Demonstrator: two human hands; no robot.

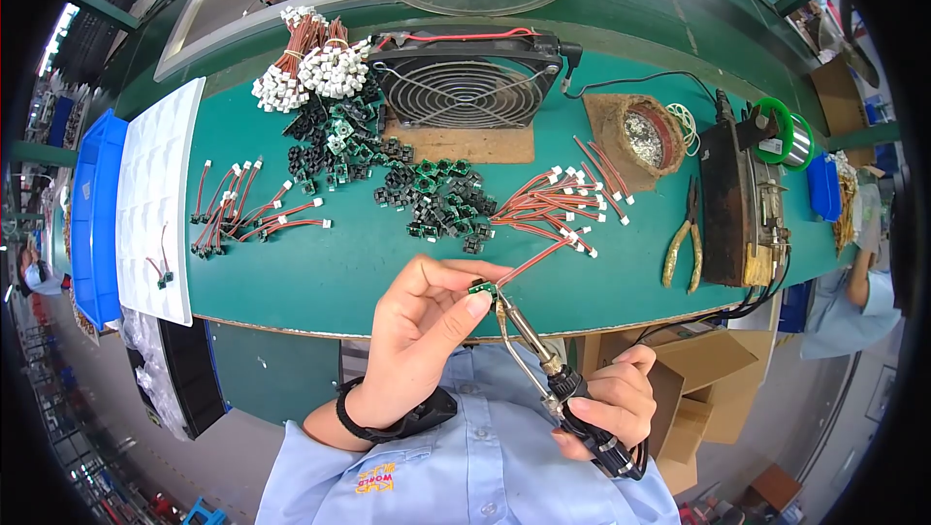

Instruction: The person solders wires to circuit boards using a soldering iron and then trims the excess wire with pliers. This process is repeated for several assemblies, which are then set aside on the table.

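A circuit board (481, 287) is pinched in the left hand (415, 336), seemingly steadied for the soldering iron (564, 385) gripped in the right hand (617, 405).

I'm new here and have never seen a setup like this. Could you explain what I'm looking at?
There is no machine arm here, only a person's two bare hands. The single picture comes from a wide fisheye camera on their head, looking down, so straight edges bend near the rim.

The left hand pinches a small green board between thumb and fingers. The right hand holds a soldering iron, its tip at the board; whether they touch is too small to tell.

On the green table are a heap of dark and green parts, red wires with white plugs and, to the right, pliers. A black fan stands behind, and a white tray sits at the left.
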